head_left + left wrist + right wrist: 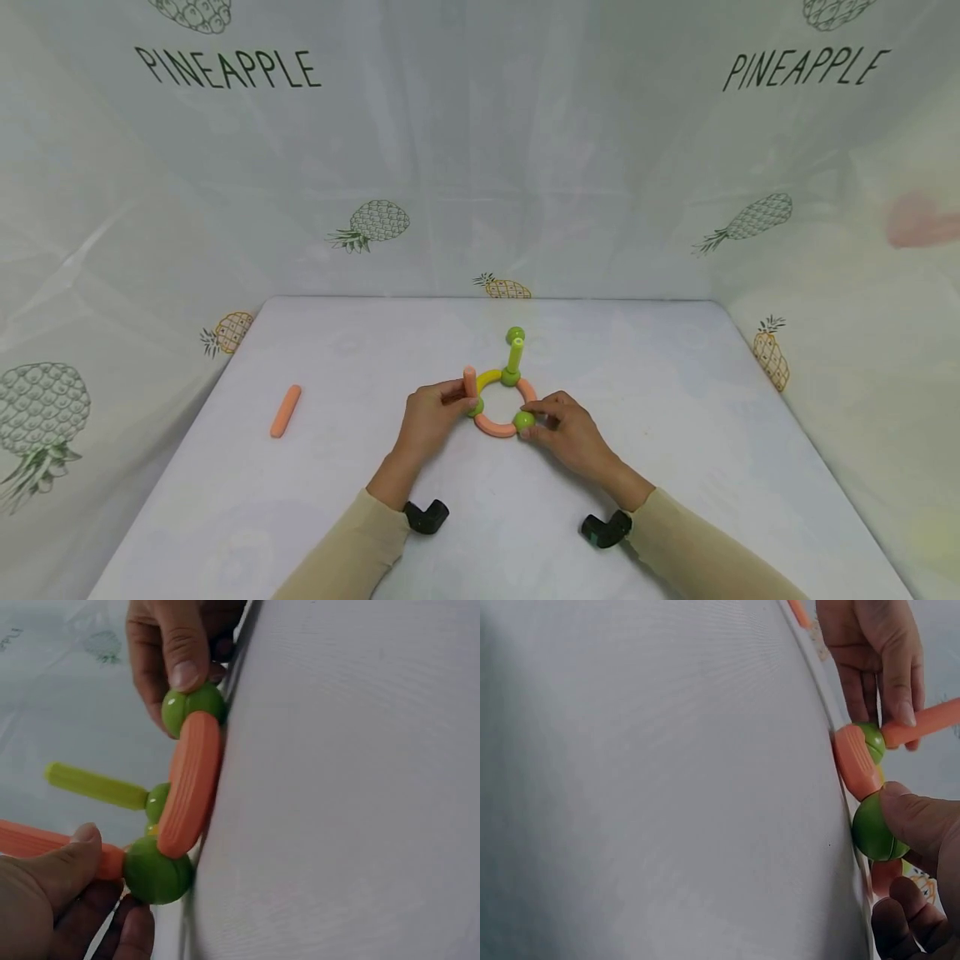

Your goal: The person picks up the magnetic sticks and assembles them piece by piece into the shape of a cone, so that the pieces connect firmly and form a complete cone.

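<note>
A ring of curved rods, orange and yellow, joined by green balls lies on the table. My left hand point(433, 419) pinches an upright orange rod point(470, 382) low down, where it meets the ring's left green ball point(157, 870). Thumb and fingers of my right hand point(567, 432) grip the green ball point(524, 421) at the ring's front right. A curved orange rod point(495, 428) joins these two balls. At the back of the ring, a light green rod point(515, 357) stands up from another green ball point(511, 377), beside a curved yellow rod point(489, 377).
A loose green ball point(515, 334) sits behind the ring. Off to the left lies a straight orange rod point(285, 411). The white table point(675, 467) ends at a pineapple-print curtain point(480, 167) behind and at both sides.
</note>
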{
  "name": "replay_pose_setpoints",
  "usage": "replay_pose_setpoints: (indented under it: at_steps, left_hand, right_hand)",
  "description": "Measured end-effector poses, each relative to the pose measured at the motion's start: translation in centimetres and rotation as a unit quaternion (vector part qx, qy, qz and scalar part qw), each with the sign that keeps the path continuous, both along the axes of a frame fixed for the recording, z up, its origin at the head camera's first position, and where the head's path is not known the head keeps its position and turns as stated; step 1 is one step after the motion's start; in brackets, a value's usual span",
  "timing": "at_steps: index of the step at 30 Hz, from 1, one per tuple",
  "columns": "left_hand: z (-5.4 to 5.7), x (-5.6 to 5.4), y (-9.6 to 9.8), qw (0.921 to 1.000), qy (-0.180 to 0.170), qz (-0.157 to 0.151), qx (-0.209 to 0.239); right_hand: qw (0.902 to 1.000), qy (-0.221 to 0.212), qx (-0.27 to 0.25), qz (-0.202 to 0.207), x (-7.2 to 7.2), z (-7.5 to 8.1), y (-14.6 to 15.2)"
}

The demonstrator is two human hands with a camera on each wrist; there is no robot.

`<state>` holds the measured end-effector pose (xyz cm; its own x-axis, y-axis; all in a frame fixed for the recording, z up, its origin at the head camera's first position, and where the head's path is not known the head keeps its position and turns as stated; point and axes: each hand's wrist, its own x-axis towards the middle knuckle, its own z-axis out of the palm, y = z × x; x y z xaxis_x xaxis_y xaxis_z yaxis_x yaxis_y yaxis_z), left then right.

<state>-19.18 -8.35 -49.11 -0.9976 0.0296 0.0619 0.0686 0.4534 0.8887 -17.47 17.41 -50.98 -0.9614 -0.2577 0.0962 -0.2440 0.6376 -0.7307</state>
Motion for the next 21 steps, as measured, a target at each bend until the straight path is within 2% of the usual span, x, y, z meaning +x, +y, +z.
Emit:
replay_pose_setpoints:
  at_steps: [4, 9, 14, 21]
  left_hand:
    - [-0.24, -0.03, 0.2, 0.9989, 0.017, -0.01, -0.043]
    - [0.09, -0.2, 0.28, 0.9949, 0.042, -0.024, -0.089]
    - [0.17, -0.26, 0.4, 0.9948, 0.041, -0.022, -0.091]
    - [-0.59, -0.22, 0.52, 0.9959, 0.032, -0.013, -0.083]
  right_hand:
    - [0.9999, 0.01, -0.002, 0.002, -0.01, -0.06, 0.05]
    - [0.9999, 0.016, -0.002, 0.002, 0.01, -0.13, 0.0]
    - [0.9999, 0.012, -0.002, 0.001, 0.02, -0.2, -0.04]
    - [0.9999, 0.007, 0.004, 0.009, 0.13, -0.09, 0.06]
